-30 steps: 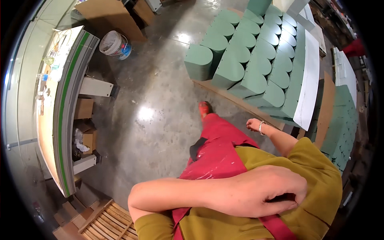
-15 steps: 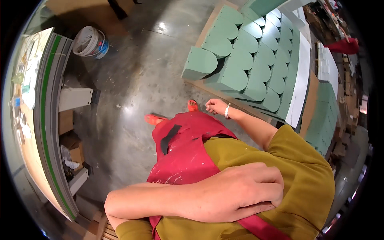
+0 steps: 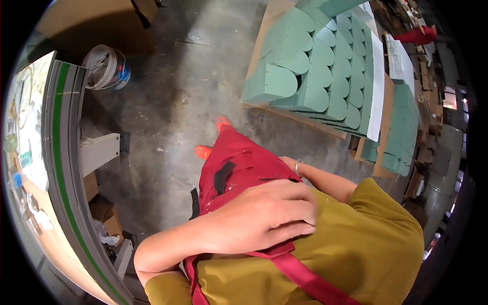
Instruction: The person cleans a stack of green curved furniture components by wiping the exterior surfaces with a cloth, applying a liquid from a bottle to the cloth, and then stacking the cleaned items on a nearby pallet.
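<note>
Left hand [image 3: 264, 216] lies flat on the chest, fingers together and slightly curled, pressing on the red apron [image 3: 239, 170] where it meets the strap [image 3: 305, 277]. Not pinching anything, just resting on the cloth. Left forearm crosses the body from the lower left.

Right hand: only the wrist with a thin bracelet [image 3: 297, 163] shows, at the apron's right edge; hand itself hidden behind the apron fold, so can't tell if spread or gripping. Right forearm runs down from the sleeve of the mustard shirt [image 3: 366, 239].

Apron hangs down the front of the body, covering the legs; dark patch on its upper left part. Two orange shoe tips [image 3: 203, 151] poke out below its hem on the concrete floor [image 3: 178, 91].

Green foam blocks [image 3: 315, 66] with rounded tops stand in rows on a flat board [image 3: 264, 30] on the floor, ahead and to the right, well apart from the hands. One block [image 3: 269, 84] stands out at the near left corner of the stack. White sheet [image 3: 377, 86] leans along the stack's right side. More green blocks [image 3: 401, 137] further right.

Tabletop [image 3: 35, 168] with green-striped edge curves along the left, cluttered with small stuff, too blurred to tell. White bucket [image 3: 107, 68] on the floor near its far end. Cardboard boxes [image 3: 104, 213] under it.
</note>
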{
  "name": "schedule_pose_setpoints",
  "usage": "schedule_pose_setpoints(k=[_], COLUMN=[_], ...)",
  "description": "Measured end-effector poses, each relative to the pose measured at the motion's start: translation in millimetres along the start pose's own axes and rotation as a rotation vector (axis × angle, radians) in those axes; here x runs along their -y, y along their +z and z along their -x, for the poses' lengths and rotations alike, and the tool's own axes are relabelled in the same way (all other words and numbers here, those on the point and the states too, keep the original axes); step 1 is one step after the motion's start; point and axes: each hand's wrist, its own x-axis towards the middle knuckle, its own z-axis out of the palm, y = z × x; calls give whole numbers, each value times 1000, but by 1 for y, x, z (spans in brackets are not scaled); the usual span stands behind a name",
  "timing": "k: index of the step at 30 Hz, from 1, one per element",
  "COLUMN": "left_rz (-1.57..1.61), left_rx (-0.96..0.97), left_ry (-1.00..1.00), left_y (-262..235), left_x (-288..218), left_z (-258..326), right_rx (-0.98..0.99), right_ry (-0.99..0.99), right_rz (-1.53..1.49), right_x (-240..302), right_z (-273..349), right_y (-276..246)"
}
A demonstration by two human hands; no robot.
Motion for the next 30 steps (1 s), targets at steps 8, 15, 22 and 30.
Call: schedule_pose_setpoints(k=[8, 15, 22, 30], left_rz=[-66, 64, 15, -244], left_rx=[127, -555, -676, -248], left_ry=[-7, -485, -657, -601], left_y=[-124, -248, -364, -497], left_x=[-9, 5, 74, 85], left_z=[-7, -16, -44, -135], right_rx=[-9, -110, -37, 371], right_ry=[165, -198, 91, 115], right_rz=[29, 82, 185, -451], right_x=[85, 158, 252, 394], right_z=[-61, -126, -111, -9], right_y=[-14, -79, -176, -189])
